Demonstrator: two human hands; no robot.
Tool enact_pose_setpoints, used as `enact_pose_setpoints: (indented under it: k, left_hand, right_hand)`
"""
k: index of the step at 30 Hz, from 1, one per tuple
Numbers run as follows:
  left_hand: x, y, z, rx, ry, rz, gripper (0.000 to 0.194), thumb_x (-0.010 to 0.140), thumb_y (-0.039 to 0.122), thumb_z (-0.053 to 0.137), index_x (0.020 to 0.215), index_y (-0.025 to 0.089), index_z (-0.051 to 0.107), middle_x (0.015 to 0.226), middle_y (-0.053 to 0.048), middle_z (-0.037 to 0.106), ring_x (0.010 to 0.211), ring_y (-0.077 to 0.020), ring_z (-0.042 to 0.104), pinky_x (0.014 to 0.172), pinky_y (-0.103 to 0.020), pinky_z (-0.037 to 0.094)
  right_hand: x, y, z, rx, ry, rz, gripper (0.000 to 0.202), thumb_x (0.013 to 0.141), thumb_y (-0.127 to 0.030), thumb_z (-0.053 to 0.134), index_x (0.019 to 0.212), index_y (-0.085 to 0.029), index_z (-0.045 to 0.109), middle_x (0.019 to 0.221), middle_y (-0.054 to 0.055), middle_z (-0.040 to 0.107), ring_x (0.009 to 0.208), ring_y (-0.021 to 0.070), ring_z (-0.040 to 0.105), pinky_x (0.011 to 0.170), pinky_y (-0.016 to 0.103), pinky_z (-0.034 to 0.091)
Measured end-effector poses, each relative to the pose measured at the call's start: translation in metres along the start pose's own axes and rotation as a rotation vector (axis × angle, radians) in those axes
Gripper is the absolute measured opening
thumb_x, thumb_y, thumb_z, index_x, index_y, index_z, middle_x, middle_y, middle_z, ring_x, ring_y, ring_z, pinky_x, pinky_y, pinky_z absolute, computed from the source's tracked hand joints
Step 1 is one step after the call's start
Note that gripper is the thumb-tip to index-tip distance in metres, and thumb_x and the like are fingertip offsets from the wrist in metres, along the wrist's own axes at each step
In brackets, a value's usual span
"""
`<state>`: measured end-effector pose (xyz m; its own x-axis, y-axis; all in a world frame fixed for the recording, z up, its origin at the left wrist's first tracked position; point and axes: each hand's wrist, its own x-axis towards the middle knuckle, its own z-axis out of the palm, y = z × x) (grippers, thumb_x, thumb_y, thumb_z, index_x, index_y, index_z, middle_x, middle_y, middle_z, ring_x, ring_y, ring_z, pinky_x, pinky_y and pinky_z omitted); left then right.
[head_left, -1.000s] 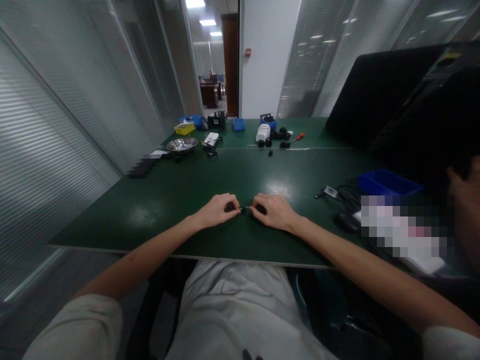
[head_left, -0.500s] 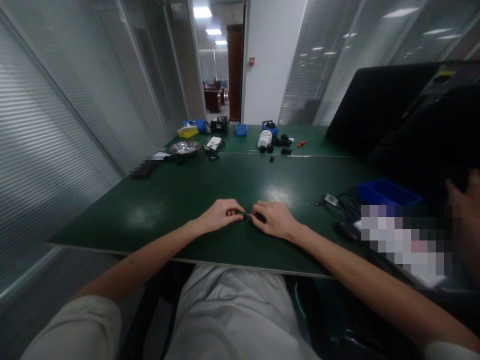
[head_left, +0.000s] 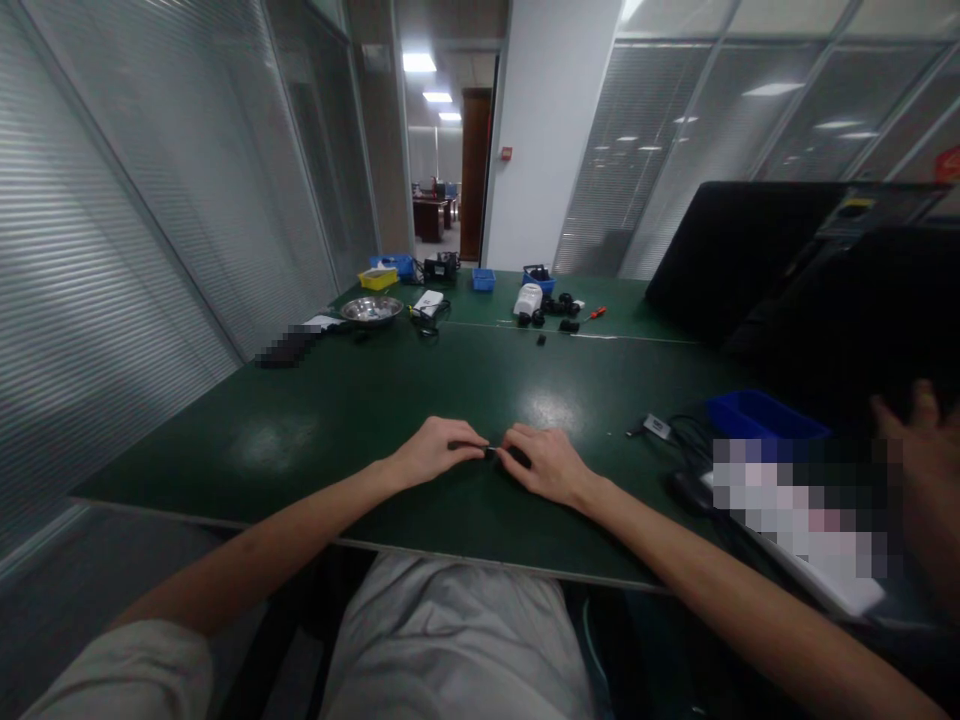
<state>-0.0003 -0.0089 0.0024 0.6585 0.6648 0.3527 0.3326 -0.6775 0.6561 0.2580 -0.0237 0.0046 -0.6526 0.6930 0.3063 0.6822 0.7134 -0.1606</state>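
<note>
My left hand and my right hand rest on the dark green table near its front edge, fingertips almost meeting. Between them they pinch a small black part. The fingers of both hands are curled around it, so most of the part is hidden and its shape cannot be made out.
At the far end lie a metal bowl, yellow and blue bins, a white device, black parts and a red screwdriver. A blue tray, cables and a mouse sit at right, beside another person's hand and dark monitors.
The camera has tilted upward, so the table and hands sit lower in view. Both hands stay together on the small black part, fingers shifting slightly.
</note>
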Motion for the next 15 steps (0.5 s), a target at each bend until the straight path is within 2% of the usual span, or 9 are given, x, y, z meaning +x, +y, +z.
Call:
enact_pose_setpoints:
  k: [5, 10, 15]
  left_hand:
    - [0.001, -0.005, 0.002, 0.007, 0.012, 0.031, 0.025, 0.099, 0.033, 0.065, 0.116, 0.021, 0.080, 0.109, -0.008, 0.075, 0.099, -0.0189, 0.071, 0.091, -0.028, 0.053]
    - [-0.001, -0.013, 0.006, 0.115, -0.014, 0.086, 0.028, 0.102, 0.034, 0.061, 0.120, 0.020, 0.078, 0.111, -0.009, 0.074, 0.103, -0.0200, 0.069, 0.093, -0.029, 0.052]
    - [-0.002, -0.012, 0.006, 0.136, -0.014, 0.088, 0.029, 0.104, 0.034, 0.058, 0.121, 0.021, 0.077, 0.113, -0.009, 0.073, 0.105, -0.0200, 0.068, 0.096, -0.030, 0.051]
  right_hand:
    - [0.000, 0.000, -0.001, 0.002, -0.003, -0.021, 0.027, 0.107, -0.038, 0.044, 0.099, -0.021, 0.063, 0.093, 0.003, 0.069, 0.076, 0.0149, 0.062, 0.065, 0.028, 0.035]
    - [0.000, -0.004, -0.003, -0.138, -0.041, -0.084, 0.029, 0.108, -0.036, 0.039, 0.100, -0.020, 0.063, 0.091, 0.004, 0.066, 0.071, 0.0139, 0.059, 0.060, 0.029, 0.029]
    - [-0.001, -0.009, -0.001, -0.199, -0.026, -0.095, 0.029, 0.109, -0.034, 0.038, 0.098, -0.020, 0.061, 0.090, 0.004, 0.065, 0.070, 0.0140, 0.059, 0.058, 0.031, 0.027]
